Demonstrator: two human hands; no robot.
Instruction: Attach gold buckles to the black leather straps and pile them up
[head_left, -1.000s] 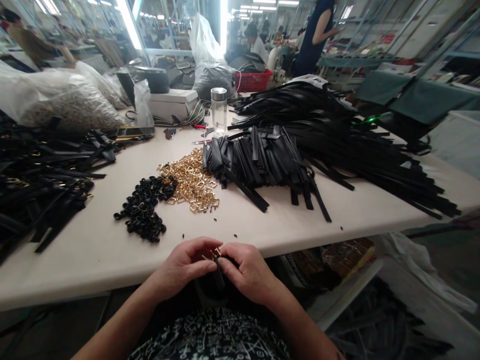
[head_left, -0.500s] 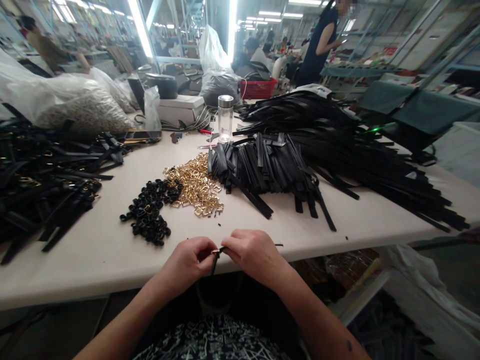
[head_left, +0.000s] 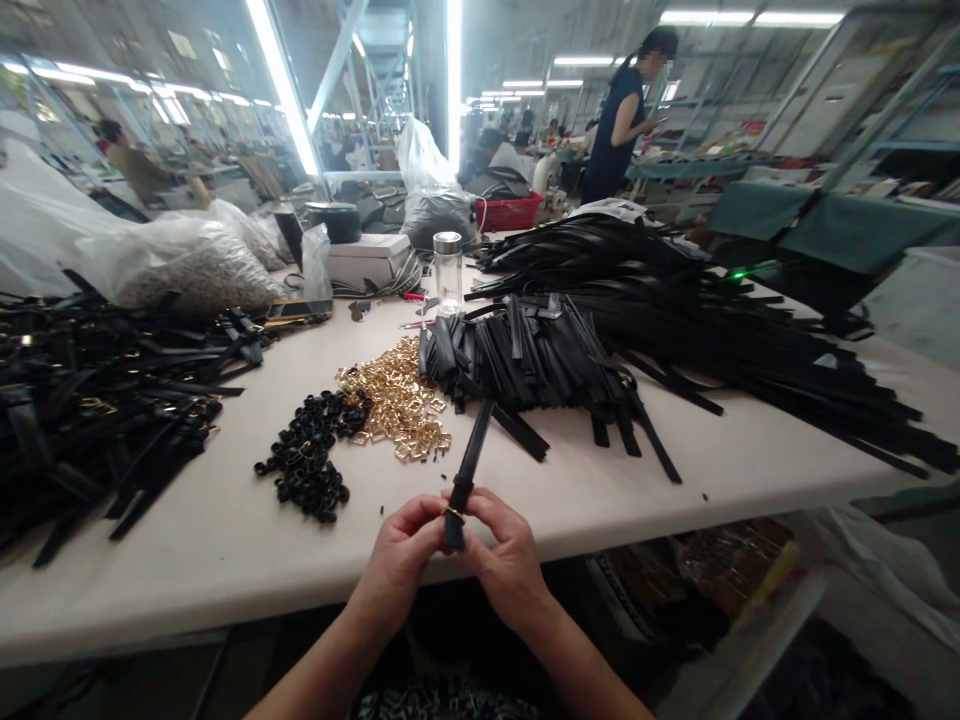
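Between my two hands is a black strap [head_left: 471,455], its long end pointing away from me over the table. A gold buckle [head_left: 453,512] sits across the strap near its close end, with a dark band just beyond it. My left hand [head_left: 405,545] pinches the strap from the left at the buckle. From the right, my right hand [head_left: 504,540] grips the same spot, thumb near the short end. Beyond them lie a heap of black loops [head_left: 307,455], a heap of gold buckles [head_left: 397,395] and a pile of short black straps [head_left: 525,355].
Finished-looking straps with gold fittings [head_left: 112,420] are heaped at the left. Long black strips [head_left: 720,340] cover the right side. A glass bottle [head_left: 448,275], a white box [head_left: 367,260] and plastic bags [head_left: 187,260] stand behind. A person [head_left: 615,130] stands far back.
The strap has swung from hanging below my fingers to pointing away over the table, its buckle now plainly visible. Both hands have shifted lower in view, and the camera has tilted up.
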